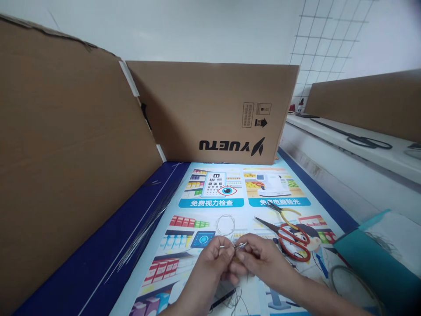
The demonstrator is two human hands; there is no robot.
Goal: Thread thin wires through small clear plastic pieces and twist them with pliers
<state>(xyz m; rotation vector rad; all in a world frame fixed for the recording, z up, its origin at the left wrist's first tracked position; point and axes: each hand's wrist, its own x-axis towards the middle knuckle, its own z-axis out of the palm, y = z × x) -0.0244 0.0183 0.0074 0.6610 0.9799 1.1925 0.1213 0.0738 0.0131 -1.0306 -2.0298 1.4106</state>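
Both hands meet over the printed mat, low in the head view. My left hand [215,263] pinches a thin silvery wire piece [241,245] between thumb and fingers. From the other side, my right hand [259,259] grips the same piece, its fingertips almost touching the left ones. A thin wire loop [225,224] stands out just beyond the fingertips. The exact shape of the small piece is partly hidden by the fingers. Right of the hands lie red-handled scissors [294,241] and yellow-handled pliers [284,212].
Cardboard panels [210,109] stand at the back and left. Long thin wires [141,232] lie on the mat's blue left edge. A teal box [378,263] is at the right, beside a coiled wire [351,281]. Loose wire [237,303] lies below the hands.
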